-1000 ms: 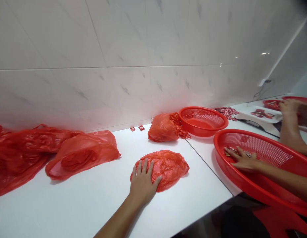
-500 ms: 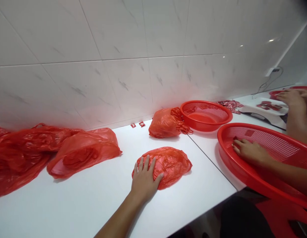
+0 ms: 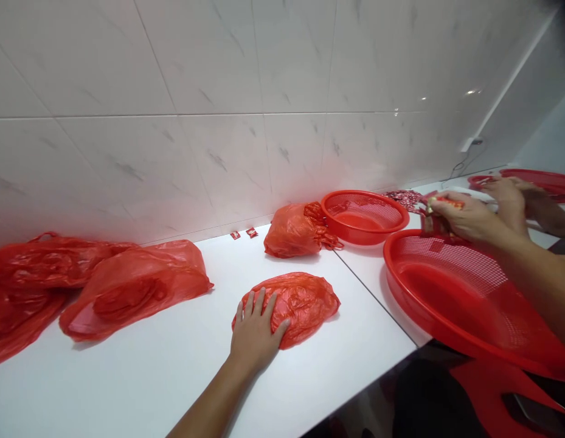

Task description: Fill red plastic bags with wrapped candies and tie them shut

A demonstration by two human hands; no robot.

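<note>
My left hand (image 3: 257,328) lies flat on a knotted red plastic bag (image 3: 307,304), fingers spread and holding nothing. My right hand (image 3: 460,214) is raised above the far rim of a large oval red mesh basket (image 3: 446,283), pinching a small red-and-gold packet (image 3: 449,202) between its fingers. The basket's inside looks bare below my hand. Just beyond my right hand, a co-worker's hand (image 3: 508,201) reaches in from the right.
A round red mesh basket (image 3: 362,216) and a stuffed red bag (image 3: 291,234) stand by the tiled wall (image 3: 218,121). Bulky red bags (image 3: 136,286) lie on the white counter (image 3: 127,377) at left. Several packets (image 3: 403,198) lie heaped behind my right hand.
My right hand has risen from inside the large basket to above its far rim, now pinching a packet. My left hand stays on the bag. The co-worker's hand has moved left.
</note>
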